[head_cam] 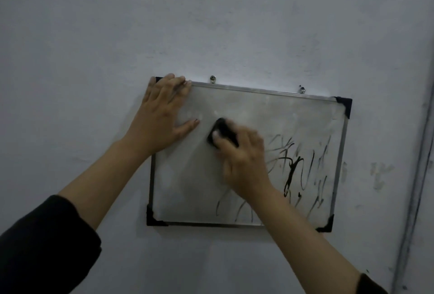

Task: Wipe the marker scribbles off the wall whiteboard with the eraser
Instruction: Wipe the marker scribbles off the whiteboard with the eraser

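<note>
A small whiteboard (192, 199) with a metal frame and black corner caps hangs on the wall. Black marker scribbles (298, 169) cover its right and lower-middle part; the left and upper areas look smeared grey. My left hand (162, 117) lies flat on the board's upper left corner, fingers straight, thumb spread toward the centre. My right hand (244, 159) grips a black eraser (222, 130) and presses it on the board near the upper middle, just right of my left thumb. The right hand is blurred.
Two screws (212, 79) (302, 88) hold the board's top edge to the pale, stained wall (211, 23). A dark vertical line or pipe (415, 176) runs down the wall to the right of the board.
</note>
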